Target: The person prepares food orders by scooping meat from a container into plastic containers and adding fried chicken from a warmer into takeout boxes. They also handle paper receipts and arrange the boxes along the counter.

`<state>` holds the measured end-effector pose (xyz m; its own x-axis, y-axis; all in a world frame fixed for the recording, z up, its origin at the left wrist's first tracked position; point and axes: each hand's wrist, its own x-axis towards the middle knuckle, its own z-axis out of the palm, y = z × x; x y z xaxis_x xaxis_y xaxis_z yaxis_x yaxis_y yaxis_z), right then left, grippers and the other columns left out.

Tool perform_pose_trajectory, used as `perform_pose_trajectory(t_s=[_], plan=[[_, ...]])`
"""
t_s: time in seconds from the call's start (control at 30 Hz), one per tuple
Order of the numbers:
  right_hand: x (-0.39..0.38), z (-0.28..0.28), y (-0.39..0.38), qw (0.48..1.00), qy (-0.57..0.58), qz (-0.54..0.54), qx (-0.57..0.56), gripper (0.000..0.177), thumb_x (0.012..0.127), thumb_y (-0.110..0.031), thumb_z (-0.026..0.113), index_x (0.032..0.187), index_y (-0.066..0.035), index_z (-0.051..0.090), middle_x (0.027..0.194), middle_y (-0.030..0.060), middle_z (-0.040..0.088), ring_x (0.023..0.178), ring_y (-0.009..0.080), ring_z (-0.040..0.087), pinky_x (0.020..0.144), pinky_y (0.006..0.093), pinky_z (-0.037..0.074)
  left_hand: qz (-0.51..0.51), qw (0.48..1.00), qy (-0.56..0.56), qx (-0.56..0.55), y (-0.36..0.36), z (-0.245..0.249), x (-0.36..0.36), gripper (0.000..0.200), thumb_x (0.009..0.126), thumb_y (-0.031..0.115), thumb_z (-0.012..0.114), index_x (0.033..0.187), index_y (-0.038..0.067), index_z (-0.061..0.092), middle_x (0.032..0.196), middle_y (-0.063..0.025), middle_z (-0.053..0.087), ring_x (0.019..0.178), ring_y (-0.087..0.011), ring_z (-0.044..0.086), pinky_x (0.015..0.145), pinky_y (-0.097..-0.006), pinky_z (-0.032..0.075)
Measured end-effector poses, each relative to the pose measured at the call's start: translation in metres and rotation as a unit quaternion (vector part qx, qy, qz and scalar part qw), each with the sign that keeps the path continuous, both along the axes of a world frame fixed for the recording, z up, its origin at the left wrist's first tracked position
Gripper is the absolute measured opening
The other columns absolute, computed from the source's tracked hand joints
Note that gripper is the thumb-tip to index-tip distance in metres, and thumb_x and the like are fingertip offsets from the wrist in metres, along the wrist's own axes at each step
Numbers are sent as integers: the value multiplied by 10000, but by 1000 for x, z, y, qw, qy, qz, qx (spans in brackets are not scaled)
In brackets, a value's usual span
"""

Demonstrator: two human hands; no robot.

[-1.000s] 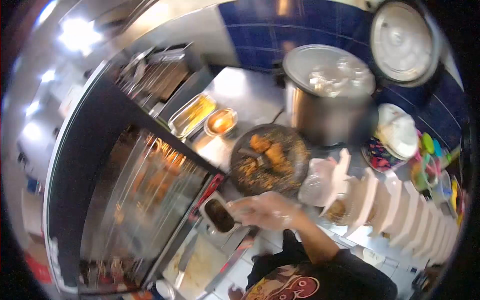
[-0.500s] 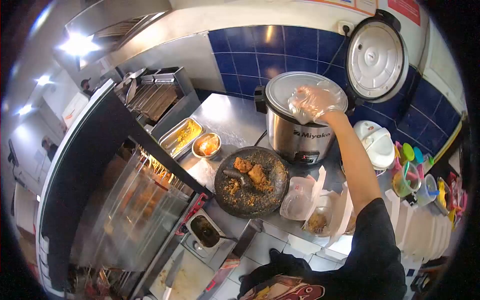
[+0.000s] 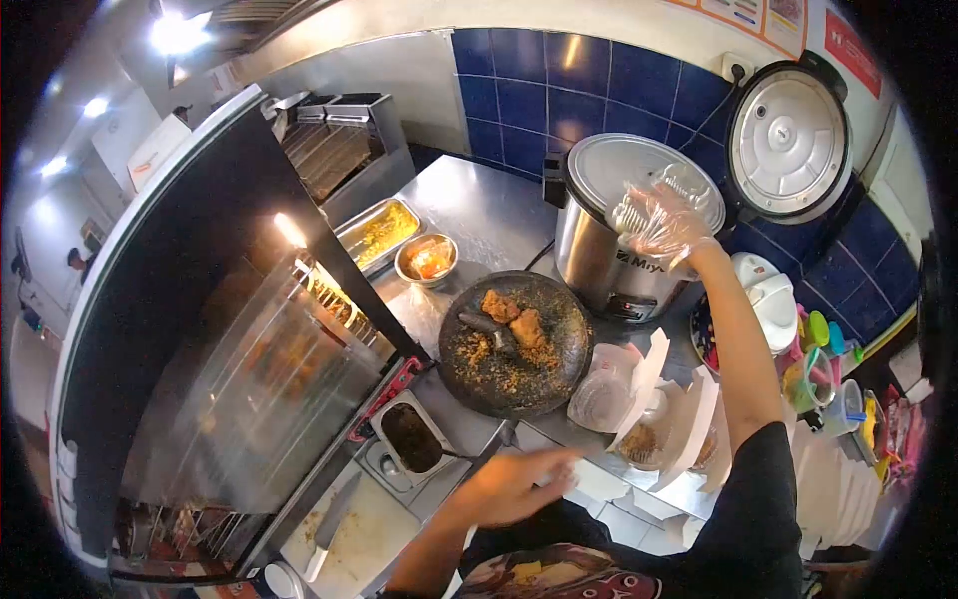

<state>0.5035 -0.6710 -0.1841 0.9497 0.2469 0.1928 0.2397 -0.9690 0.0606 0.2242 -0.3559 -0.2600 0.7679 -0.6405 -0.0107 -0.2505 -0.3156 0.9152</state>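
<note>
In the head view, the clear-gloved right hand (image 3: 661, 220) rests far ahead on the round steel lid (image 3: 624, 160) of the silver rice cooker (image 3: 597, 262), its grip unclear, while the bare left hand (image 3: 514, 485) hovers flat and empty close in, with the black stone mortar (image 3: 519, 374) between them on the steel counter (image 3: 479, 205).

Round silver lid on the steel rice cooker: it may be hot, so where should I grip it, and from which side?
Probably near its top centre, coming from straight above. The round silver lid lies flat on the steel rice cooker, its thin rim sitting tight on the pot, leaving little to pinch. The gloved right hand rests on top there; any knob beneath is hidden.
</note>
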Motion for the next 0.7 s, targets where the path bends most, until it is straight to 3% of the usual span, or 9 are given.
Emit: perform_pose_trajectory(t_s=[0.1, 0.2, 0.3, 0.4, 0.43, 0.53, 0.6, 0.67, 0.7], plan=[[-4, 4, -1, 999, 15, 30, -19, 918, 739, -666, 646, 1481, -211, 354, 1524, 151, 334, 1433, 348, 252, 1169, 440, 236, 5, 989, -2, -147, -32, 14, 79, 294, 949, 176, 608, 1191, 8, 605, 985, -85, 681, 860, -124, 644, 760, -269, 519], [-7, 4, 4, 998, 31, 56, 14, 942, 729, -626, 675, 1475, -143, 360, 1515, 195, 329, 1421, 360, 272, 1165, 427, 243, 126, 935, 128, -306, -72, 5, 163, 234, 929, 145, 622, 1111, -2, 622, 879, -37, 644, 736, -98, 601, 641, -247, 492], [-12, 16, 9, 997, 38, 53, 36, 929, 714, -589, 710, 1458, -132, 393, 1493, 195, 363, 1403, 362, 301, 1158, 431, 255, 250, 929, 65, -263, -99, -13, 232, 248, 915, 148, 618, 1116, 6, 592, 941, -61, 632, 707, -131, 604, 621, -271, 501], [-2, 7, 1, 994, 43, 49, 86, 932, 696, -584, 730, 1438, -113, 419, 1465, 200, 397, 1383, 362, 330, 1152, 436, 262, 301, 893, 87, -323, -121, -17, 269, 301, 922, 179, 617, 1158, 3, 559, 992, -79, 618, 765, -138, 611, 645, -286, 507], [1, 3, -3, 993, 36, 59, 95, 929, 685, -571, 739, 1431, -112, 428, 1461, 205, 399, 1382, 361, 330, 1152, 435, 263, 274, 876, 210, -336, -129, -17, 275, 341, 939, 229, 610, 1181, 1, 536, 1028, -79, 606, 843, -151, 615, 719, -299, 522], [-1, -2, -4, 994, 28, 66, 83, 904, 658, -505, 760, 1420, -138, 442, 1450, 208, 409, 1388, 358, 323, 1153, 430, 268, 198, 836, 340, -383, -148, -10, 282, 353, 954, 275, 599, 1163, -3, 542, 1032, -76, 604, 895, -160, 610, 793, -314, 528], [-7, -2, 1, 995, -4, 71, 76, 874, 650, -436, 748, 1420, -161, 441, 1458, 182, 412, 1392, 353, 320, 1155, 427, 272, 149, 836, 338, -405, -163, -19, 286, 299, 982, 257, 564, 1155, 13, 553, 1055, -70, 613, 931, -167, 615, 842, -327, 527], [-24, 7, 8, 994, -1, 61, 86, 865, 638, -363, 741, 1425, -177, 433, 1464, 163, 408, 1395, 344, 319, 1160, 422, 268, 133, 785, 260, -547, -161, -14, 272, 250, 1005, 218, 527, 1152, 19, 562, 1084, -62, 624, 969, -167, 619, 862, -333, 521], [-30, 9, 8, 984, -13, 73, 161, 861, 635, -341, 744, 1421, -168, 436, 1464, 164, 407, 1399, 338, 316, 1163, 421, 267, 134, 771, 291, -550, -156, -1, 265, 238, 1015, 210, 508, 1149, 25, 574, 1109, -54, 638, 997, -162, 623, 887, -331, 509]])
